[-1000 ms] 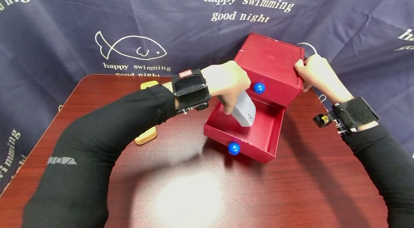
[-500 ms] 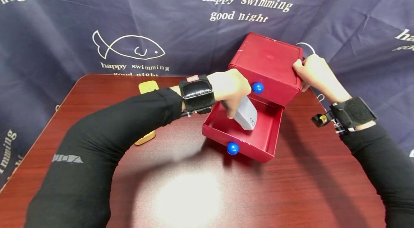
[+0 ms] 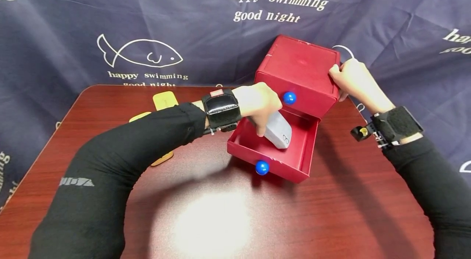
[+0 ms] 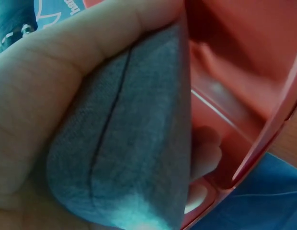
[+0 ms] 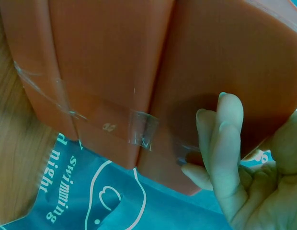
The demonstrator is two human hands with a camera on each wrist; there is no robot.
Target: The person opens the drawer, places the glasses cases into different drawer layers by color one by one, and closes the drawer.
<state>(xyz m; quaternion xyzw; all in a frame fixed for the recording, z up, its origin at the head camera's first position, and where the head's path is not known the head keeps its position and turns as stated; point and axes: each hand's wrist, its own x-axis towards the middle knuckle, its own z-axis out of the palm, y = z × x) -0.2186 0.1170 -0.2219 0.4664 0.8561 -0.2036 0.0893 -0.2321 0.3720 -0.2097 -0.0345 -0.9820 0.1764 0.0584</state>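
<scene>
Gripping the soft, light grey pouch (image 3: 278, 130) around its middle, our left hand (image 3: 257, 101) lowers it inside the red drawer (image 3: 294, 157); right hand (image 3: 347, 77) clasps the cabinet (image 3: 298, 63) above the drawer

Red drawer box (image 3: 299, 72) with blue knobs (image 3: 262, 167), grey case (image 3: 279, 130), yellow blocks (image 3: 164, 100), reddish-brown wood-grain table (image 3: 331, 210), navy fish-print cloth (image 3: 110, 18)

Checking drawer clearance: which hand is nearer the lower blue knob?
Left. The left hand holds the grey case just behind the lower blue knob; the right hand grips the cabinet's far side.
</scene>
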